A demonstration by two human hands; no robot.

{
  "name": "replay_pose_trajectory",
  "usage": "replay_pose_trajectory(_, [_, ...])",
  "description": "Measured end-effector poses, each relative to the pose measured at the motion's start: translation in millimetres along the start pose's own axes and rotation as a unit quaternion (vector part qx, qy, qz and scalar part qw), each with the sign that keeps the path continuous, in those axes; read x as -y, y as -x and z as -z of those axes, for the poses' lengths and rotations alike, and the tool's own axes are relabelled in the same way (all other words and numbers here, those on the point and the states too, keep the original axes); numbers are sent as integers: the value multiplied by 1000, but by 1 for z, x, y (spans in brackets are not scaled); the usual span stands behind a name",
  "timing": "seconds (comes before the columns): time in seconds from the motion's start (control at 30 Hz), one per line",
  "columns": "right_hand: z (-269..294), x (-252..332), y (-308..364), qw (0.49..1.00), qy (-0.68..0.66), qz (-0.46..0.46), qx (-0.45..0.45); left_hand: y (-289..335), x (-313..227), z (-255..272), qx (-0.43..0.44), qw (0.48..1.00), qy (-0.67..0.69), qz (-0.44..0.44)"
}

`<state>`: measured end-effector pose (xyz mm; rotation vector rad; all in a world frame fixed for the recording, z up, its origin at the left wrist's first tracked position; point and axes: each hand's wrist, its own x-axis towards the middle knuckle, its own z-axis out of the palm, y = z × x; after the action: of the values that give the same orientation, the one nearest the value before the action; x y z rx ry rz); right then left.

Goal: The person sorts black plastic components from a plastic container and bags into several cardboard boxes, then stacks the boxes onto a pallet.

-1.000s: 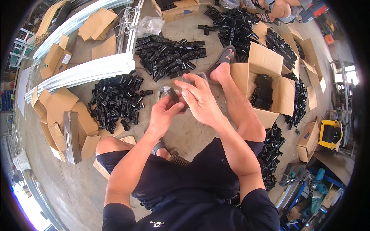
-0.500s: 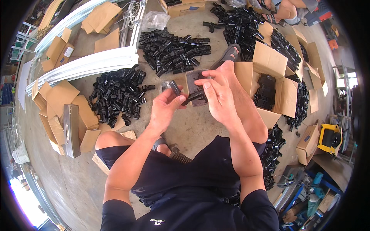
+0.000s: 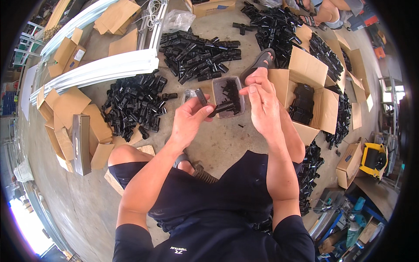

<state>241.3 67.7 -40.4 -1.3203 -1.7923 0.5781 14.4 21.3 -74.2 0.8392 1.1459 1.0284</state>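
While the left hand (image 3: pixel 190 117) pinches a black branched tubular fitting (image 3: pixel 224 106) between thumb and fingers, the right hand (image 3: pixel 265 109) hangs just apart from it, fingers partly curled; whether its fingertips close on anything small, I cannot tell. The fitting is up in front of the person, overlapping the near left part of a small plastic tub (image 3: pixel 218 83) in this view, one arm tilted upward by the fingers and another pointing right.

It looks rigid and fairly light, since one pinch carries it, though whether it is metal or hard plastic is unclear. The glossy surface could be slick, so it would likely turn in a loose grip; the crook where the arms meet seems the surest hold, leaving the ends free. It does not look fragile, though the finish may scuff.

The small dark pieces (image 3: pixel 231 92) in the tub seem light and easily dropped, best taken singly by the fingertips. Similar black fittings lie in a heap (image 3: pixel 133 107) to the left.
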Motion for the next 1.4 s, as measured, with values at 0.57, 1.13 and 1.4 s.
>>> replay_pose_trajectory(0.57, [-15, 22, 12, 958, -70, -155, 231, 4, 16, 2, -8, 996, 71, 50])
replay_pose_trajectory(1.13, [-10, -8, 12, 966, -44, -203, 152, -7, -56, 106, -299, 898, 242, -215])
replay_pose_trajectory(1.4, [58, -87, 47, 856, 407, -172, 269, -18, -42, 135, -297, 906, 213, -215])
